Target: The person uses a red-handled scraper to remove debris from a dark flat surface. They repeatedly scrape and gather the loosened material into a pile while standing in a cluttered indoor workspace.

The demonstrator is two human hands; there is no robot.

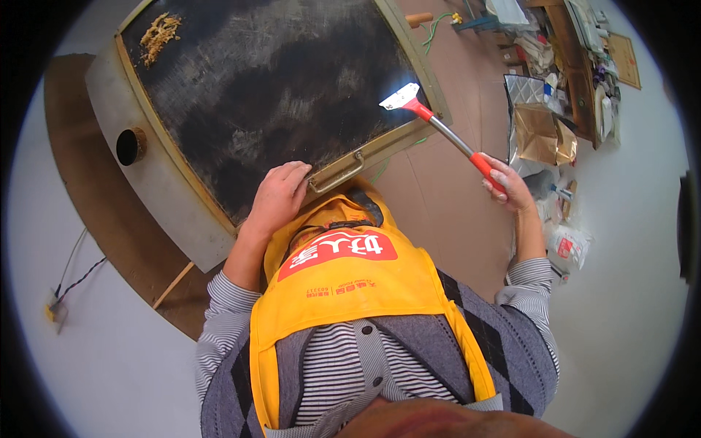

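My right hand [508, 185] is closed on the red grip of a scraper [452, 134] with a steel shaft and a wide metal blade. The blade is over the near right corner of a dark, scuffed metal griddle plate [263, 93]; whether it touches cannot be told. My left hand [281, 191] rests on the griddle's near rim, beside the left end of a metal bar handle [337, 175]. Its fingers are bent, and nothing is seen held in it. A small heap of yellowish scraps [159, 38] lies at the plate's far left corner.
A round pipe opening [130, 147] sticks out of the griddle's left side, next to a curved brown board [82, 148]. On the right stand a wooden shelf [578, 71] full of goods, a gold-brown bag [542, 134] and plastic bags. A green cord [432, 33] lies on the floor beyond.
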